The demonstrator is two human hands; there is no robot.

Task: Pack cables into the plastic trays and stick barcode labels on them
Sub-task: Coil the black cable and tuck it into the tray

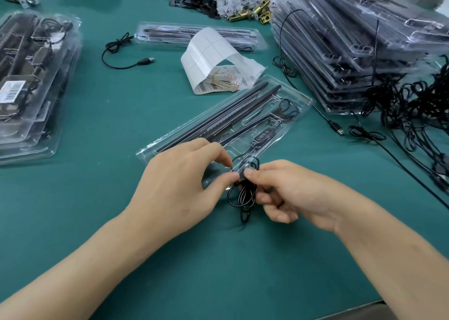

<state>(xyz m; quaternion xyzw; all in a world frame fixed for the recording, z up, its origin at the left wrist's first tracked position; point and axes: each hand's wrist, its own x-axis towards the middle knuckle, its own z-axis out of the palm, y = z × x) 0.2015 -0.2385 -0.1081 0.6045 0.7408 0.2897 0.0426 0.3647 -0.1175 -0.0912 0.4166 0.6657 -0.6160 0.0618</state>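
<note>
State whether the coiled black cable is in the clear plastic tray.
Out: left hand and right hand pinch the coiled black cable at the near edge of the clear plastic tray.

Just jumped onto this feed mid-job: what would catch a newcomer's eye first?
The left hand and right hand at centre, both pinching a coiled black cable over the near end of a clear tray that holds black rods. Behind it arches a curled strip of barcode labels, and at far right a tall stack of filled trays sits beside a tangle of loose cables.
</note>
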